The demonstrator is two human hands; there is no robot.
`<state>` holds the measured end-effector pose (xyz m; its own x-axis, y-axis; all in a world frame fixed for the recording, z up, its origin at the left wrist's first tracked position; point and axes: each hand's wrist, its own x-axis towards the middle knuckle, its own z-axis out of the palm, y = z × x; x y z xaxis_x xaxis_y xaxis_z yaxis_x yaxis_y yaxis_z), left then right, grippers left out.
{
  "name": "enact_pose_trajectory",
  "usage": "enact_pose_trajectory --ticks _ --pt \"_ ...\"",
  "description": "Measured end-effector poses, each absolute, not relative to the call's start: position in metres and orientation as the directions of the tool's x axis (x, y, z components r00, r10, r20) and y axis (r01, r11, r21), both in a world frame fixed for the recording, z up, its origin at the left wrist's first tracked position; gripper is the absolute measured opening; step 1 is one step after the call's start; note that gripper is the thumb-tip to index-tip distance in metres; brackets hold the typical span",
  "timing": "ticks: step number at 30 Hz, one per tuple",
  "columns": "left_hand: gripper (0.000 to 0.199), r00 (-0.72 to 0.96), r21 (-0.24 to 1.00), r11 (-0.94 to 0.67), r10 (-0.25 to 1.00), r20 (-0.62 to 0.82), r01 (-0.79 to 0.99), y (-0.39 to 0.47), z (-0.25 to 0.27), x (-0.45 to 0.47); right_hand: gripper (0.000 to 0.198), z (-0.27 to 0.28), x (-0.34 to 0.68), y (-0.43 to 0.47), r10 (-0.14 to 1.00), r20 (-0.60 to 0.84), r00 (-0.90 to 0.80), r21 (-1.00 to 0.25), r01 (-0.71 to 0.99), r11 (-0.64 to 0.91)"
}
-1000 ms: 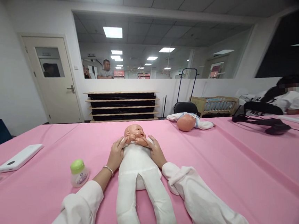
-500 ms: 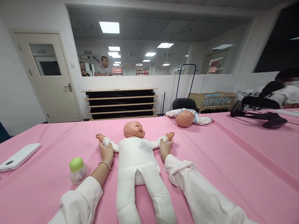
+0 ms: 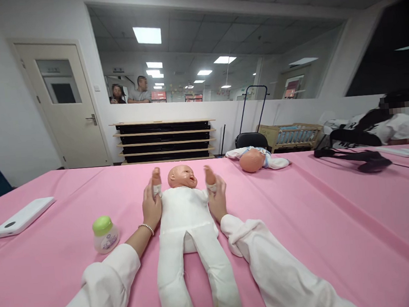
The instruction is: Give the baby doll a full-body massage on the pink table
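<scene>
A baby doll with a white cloth body lies on its back on the pink table cover, head away from me and face turned to the right. My left hand, with a beaded bracelet on the wrist, is closed round the doll's arm on the left side. On the other side my right hand grips the doll's other arm. Both doll arms point upward beside its head, and their small hands look slightly blurred. Left of my left forearm stands a jar with a green lid.
A second doll lies at the table's far edge. A white device rests at the left, and a black strap-like object at the right. Beyond are a black chair, a wooden crib and a seated person.
Both hands have moved inward, raising the doll's arms from spread out sideways to upright beside its head. The doll's body stays in place.
</scene>
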<state>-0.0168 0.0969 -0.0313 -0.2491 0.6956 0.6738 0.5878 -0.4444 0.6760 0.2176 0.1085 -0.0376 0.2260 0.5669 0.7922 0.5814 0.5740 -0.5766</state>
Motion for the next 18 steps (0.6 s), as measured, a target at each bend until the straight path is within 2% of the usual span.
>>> enact_pose_trajectory --ticks 3,4,6,9,12,15,18 --pt "0.055 0.063 0.488 -0.599 0.669 0.740 0.635 0.096 -0.031 -0.014 0.050 -0.035 0.211 0.104 0.580 0.791 -0.194 -0.361 0.617 0.699" --pt "0.055 0.119 0.445 -0.626 0.653 0.747 0.641 0.097 -0.032 -0.014 0.050 -0.035 0.210 0.104 0.569 0.779 -0.263 -0.318 0.618 0.719" --pt "0.054 0.155 0.403 -0.642 0.633 0.759 0.652 0.099 -0.034 -0.015 0.052 -0.036 0.210 0.105 0.566 0.773 -0.286 -0.296 0.627 0.721" --pt "0.052 0.153 0.392 -0.644 0.623 0.767 0.657 0.101 -0.036 -0.016 0.054 -0.037 0.211 0.106 0.600 0.762 -0.245 -0.350 0.623 0.700" --pt "0.053 0.110 0.453 -0.631 0.650 0.752 0.630 0.101 -0.036 -0.015 0.051 -0.037 0.210 0.105 0.650 0.743 -0.164 -0.463 0.575 0.674" --pt "0.055 -0.056 0.609 -0.573 0.701 0.711 0.548 0.100 -0.035 -0.015 0.048 -0.037 0.210 0.106 0.699 0.713 0.051 -0.642 0.448 0.622" --pt "0.059 -0.325 0.804 -0.421 0.757 0.567 0.421 0.102 -0.034 -0.018 0.053 -0.040 0.219 0.116 0.676 0.635 0.374 -0.772 0.342 0.536"
